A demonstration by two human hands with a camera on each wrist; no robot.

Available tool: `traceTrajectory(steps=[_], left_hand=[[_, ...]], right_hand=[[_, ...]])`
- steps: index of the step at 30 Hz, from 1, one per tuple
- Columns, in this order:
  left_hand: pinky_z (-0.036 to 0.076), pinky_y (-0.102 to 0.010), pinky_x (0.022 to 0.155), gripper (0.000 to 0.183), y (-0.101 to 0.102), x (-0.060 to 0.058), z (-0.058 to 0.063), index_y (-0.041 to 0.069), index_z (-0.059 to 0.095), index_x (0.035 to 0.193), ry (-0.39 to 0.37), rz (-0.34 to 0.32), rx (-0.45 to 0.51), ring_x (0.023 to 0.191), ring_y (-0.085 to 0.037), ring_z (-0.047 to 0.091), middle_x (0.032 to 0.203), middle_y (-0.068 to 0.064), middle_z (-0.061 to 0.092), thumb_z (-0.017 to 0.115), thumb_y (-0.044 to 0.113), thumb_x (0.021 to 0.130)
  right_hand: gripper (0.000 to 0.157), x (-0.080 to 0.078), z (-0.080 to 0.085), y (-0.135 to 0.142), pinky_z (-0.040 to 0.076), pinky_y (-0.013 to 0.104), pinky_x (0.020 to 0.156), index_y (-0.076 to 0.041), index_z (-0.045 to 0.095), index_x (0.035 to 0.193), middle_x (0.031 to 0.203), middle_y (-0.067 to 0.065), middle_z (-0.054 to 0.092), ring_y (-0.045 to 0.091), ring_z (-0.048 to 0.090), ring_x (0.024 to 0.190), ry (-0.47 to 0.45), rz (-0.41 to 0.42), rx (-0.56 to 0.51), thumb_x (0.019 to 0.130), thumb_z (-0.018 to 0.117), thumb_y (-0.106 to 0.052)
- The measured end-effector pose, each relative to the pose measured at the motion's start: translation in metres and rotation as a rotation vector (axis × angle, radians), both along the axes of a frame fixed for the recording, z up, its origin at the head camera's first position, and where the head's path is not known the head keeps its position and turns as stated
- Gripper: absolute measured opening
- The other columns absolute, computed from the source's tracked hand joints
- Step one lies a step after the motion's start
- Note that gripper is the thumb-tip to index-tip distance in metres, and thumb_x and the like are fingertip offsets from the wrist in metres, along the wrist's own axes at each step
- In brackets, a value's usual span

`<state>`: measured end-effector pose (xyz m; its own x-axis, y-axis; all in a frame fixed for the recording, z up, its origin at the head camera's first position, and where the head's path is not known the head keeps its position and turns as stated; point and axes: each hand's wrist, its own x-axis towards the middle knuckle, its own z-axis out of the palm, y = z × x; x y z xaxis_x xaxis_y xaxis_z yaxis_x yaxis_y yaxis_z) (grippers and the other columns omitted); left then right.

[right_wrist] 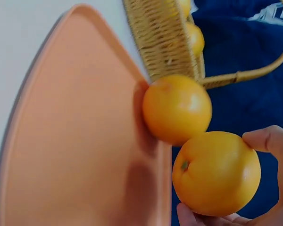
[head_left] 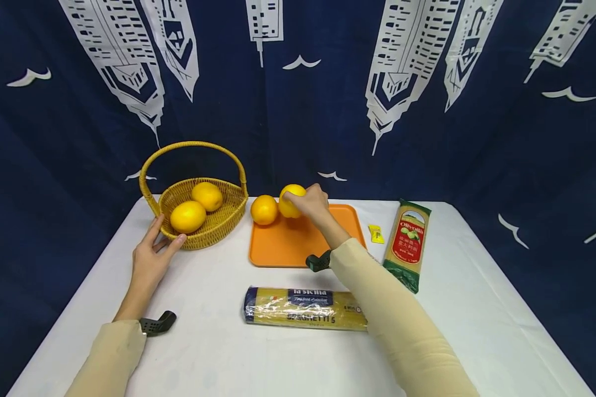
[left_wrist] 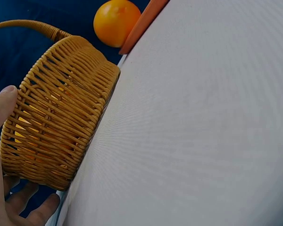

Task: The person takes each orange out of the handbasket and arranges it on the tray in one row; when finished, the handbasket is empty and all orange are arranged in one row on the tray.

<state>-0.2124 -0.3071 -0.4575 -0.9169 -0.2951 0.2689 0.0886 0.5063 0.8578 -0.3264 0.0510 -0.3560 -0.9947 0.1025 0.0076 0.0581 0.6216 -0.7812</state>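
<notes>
My right hand (head_left: 312,201) grips an orange (right_wrist: 217,173) between thumb and fingers, over the back of an orange tray (head_left: 285,245). Close beside it, a second orange (head_left: 265,210) sits at the tray's back left corner; whether the two touch I cannot tell. At the left, a wicker basket (head_left: 218,234) with a tall arched handle carries two yellow, lemon-like fruits (head_left: 188,216). My left hand (head_left: 151,256) holds the basket's left end, thumb at the near rim and index finger by the handle's foot. In the left wrist view, its other fingers (left_wrist: 42,209) are low beside the basket.
A clear-wrapped spaghetti pack (head_left: 303,307) lies in front of the tray, partly under the right forearm in view. Right of the tray are a small yellow packet (head_left: 376,234) and a green-ended pasta bag (head_left: 408,242). A dark blue printed curtain (head_left: 298,121) hangs behind the white table (head_left: 203,342).
</notes>
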Motion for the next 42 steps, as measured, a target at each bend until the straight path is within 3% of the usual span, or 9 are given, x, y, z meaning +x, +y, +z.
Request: traceTrajectory(steps=[4,11,17,23,28,36,42], left_hand=[[0.046,-0.051,0.119,0.085,0.001,0.0,0.0,0.023,0.029,0.168,0.001,0.0,0.008,0.156,-0.028,0.037,0.175,-0.001,0.023,0.075,0.041,0.099],[0.046,-0.05,0.119,0.085,0.0,0.0,-0.001,0.024,0.029,0.168,-0.007,0.004,0.013,0.155,-0.03,0.038,0.175,-0.001,0.023,0.075,0.042,0.098],[0.046,-0.05,0.118,0.084,-0.001,0.0,0.0,0.022,0.03,0.168,0.01,0.002,0.0,0.155,-0.03,0.039,0.175,-0.003,0.024,0.075,0.04,0.099],[0.046,-0.049,0.119,0.085,-0.001,0.0,-0.001,0.023,0.03,0.168,0.011,0.0,0.006,0.157,-0.026,0.036,0.175,-0.001,0.024,0.075,0.04,0.099],[0.046,-0.049,0.119,0.085,0.0,0.0,-0.001,0.024,0.03,0.168,0.004,0.0,0.007,0.157,-0.026,0.035,0.175,-0.001,0.024,0.075,0.04,0.098],[0.046,-0.05,0.119,0.085,0.0,-0.001,0.0,0.023,0.029,0.168,0.003,-0.006,0.016,0.157,-0.028,0.035,0.175,-0.001,0.023,0.075,0.04,0.098],[0.047,-0.049,0.118,0.085,0.0,0.0,-0.001,0.022,0.03,0.168,0.008,-0.007,0.011,0.156,-0.029,0.037,0.175,-0.001,0.023,0.076,0.039,0.098]], right_hand=[[0.055,-0.004,-0.015,0.002,0.043,0.027,0.07,0.002,0.06,0.111,0.096,0.011,0.055,0.027,0.053,0.095,-0.057,0.012,0.065,0.091,0.073,-0.048],[0.059,-0.012,-0.034,0.003,0.049,0.032,0.08,0.005,0.059,0.124,0.108,0.015,0.059,0.028,0.054,0.1,-0.105,0.049,0.081,0.098,0.068,-0.048],[0.067,-0.014,-0.031,0.006,0.055,0.041,0.098,0.007,0.057,0.132,0.125,0.021,0.061,0.033,0.055,0.113,-0.104,0.057,0.073,0.1,0.063,-0.051],[0.071,-0.013,-0.028,0.008,0.051,0.048,0.115,0.007,0.052,0.142,0.14,0.023,0.057,0.036,0.051,0.128,-0.122,0.039,0.072,0.102,0.06,-0.051],[0.07,-0.013,-0.029,0.012,0.051,0.047,0.115,0.006,0.053,0.142,0.139,0.022,0.058,0.036,0.051,0.128,-0.106,0.023,0.06,0.101,0.062,-0.05],[0.065,-0.008,-0.028,0.013,0.054,0.046,0.109,0.005,0.053,0.137,0.132,0.021,0.058,0.035,0.048,0.125,-0.071,0.032,0.057,0.094,0.077,-0.039],[0.065,-0.004,-0.027,0.008,0.053,0.044,0.112,0.007,0.054,0.138,0.135,0.022,0.058,0.034,0.049,0.126,-0.071,0.049,0.031,0.095,0.075,-0.037]])
